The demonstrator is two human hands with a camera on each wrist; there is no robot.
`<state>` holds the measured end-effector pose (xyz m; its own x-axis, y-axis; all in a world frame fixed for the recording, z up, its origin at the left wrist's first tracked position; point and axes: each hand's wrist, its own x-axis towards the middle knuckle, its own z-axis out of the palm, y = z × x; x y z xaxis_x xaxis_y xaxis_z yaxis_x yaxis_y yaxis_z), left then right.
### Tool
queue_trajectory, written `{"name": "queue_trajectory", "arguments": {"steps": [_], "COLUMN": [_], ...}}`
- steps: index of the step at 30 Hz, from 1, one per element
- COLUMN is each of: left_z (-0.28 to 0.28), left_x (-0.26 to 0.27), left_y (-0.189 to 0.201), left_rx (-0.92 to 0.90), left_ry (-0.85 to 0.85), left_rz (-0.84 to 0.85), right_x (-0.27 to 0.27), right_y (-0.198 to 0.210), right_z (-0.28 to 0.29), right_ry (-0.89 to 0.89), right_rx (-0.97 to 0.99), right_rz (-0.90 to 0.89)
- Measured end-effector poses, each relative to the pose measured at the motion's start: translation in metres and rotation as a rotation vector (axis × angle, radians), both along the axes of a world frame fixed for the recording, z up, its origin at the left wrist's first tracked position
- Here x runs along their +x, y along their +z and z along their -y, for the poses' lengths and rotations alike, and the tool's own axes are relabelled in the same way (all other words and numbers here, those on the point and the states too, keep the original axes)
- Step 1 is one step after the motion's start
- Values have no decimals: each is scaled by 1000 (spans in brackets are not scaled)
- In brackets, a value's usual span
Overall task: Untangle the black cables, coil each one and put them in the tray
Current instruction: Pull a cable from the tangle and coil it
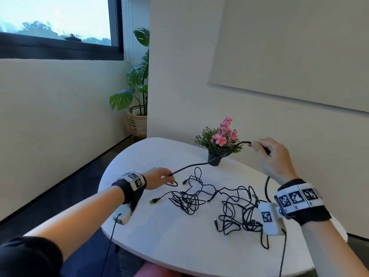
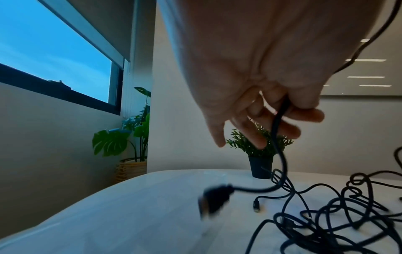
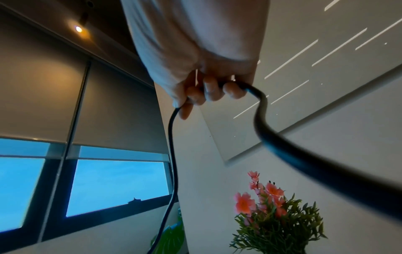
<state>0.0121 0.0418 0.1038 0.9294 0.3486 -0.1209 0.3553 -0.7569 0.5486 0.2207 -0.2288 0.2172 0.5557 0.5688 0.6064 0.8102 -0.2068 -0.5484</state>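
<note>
A tangle of thin black cables (image 1: 219, 202) lies across the middle of the white table (image 1: 159, 240). One thicker black cable (image 1: 199, 164) is stretched in the air between my two hands. My left hand (image 1: 159, 177) pinches it near its plug end, low over the table's left part; in the left wrist view the cable (image 2: 280, 137) runs down from my left hand (image 2: 282, 116) and its blurred plug (image 2: 214, 200) dangles. My right hand (image 1: 267, 150) is raised beside the flower pot and grips the same cable (image 3: 282, 146), fingers (image 3: 208, 92) curled round it. No tray is in view.
A small black pot with pink flowers (image 1: 218, 144) stands at the table's far side, just under the stretched cable. A large leafy plant in a wicker basket (image 1: 136, 120) stands on the floor in the corner. A wall is close behind the table.
</note>
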Motion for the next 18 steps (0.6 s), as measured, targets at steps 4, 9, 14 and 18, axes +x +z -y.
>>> {"name": "queue_trajectory", "arguments": {"steps": [4, 9, 14, 18], "left_z": [-6, 9, 5, 23], "left_x": [10, 16, 7, 3], "left_y": [-10, 3, 16, 43], "left_rx": [-142, -137, -86, -96], "left_ry": [112, 137, 135, 65], "left_rz": [182, 375, 487, 571], "right_x": [-1, 5, -1, -19], "right_y": [-6, -9, 45, 63], "right_z": [-24, -69, -95, -118], "right_ry": [-15, -27, 111, 340], "right_rx": [-135, -672, -1010, -1039], "right_rz": [-49, -12, 10, -38]}}
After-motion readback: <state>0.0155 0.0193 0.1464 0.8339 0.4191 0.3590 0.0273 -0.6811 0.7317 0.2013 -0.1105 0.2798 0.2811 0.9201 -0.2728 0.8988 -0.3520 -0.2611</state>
